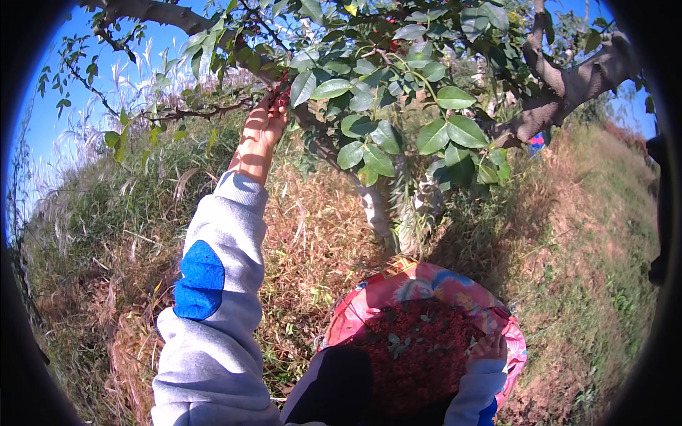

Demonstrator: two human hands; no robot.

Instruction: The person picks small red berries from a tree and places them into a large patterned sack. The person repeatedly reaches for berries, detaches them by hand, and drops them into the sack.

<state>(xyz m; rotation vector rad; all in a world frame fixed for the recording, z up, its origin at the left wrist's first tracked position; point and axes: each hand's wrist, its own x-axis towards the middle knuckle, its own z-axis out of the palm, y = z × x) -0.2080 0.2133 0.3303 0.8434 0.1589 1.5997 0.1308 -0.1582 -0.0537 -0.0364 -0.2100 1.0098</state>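
My left hand (265, 123) reaches up into the tree, palm towards me, with its fingers at a cluster of small red berries (279, 96) that look like Sichuan pepper. The berries and shadow partly cover the fingertips. Low in the view, my right hand (487, 349) lies in shade at the right inner side of a container lined with pink patterned cloth or plastic (421, 282). A heap of red berries (426, 341) with a few green leaves fills much of that container. What the right fingers hold is too dark to make out.
Thorny branches (208, 113) extend leftwards beside my left hand. Green leaves (373, 138) hang in front of the trunk (375, 207), and a thick limb (565, 96) rises at right. Dry grass (303, 229) covers the ground. My leg (330, 383) is against the container.
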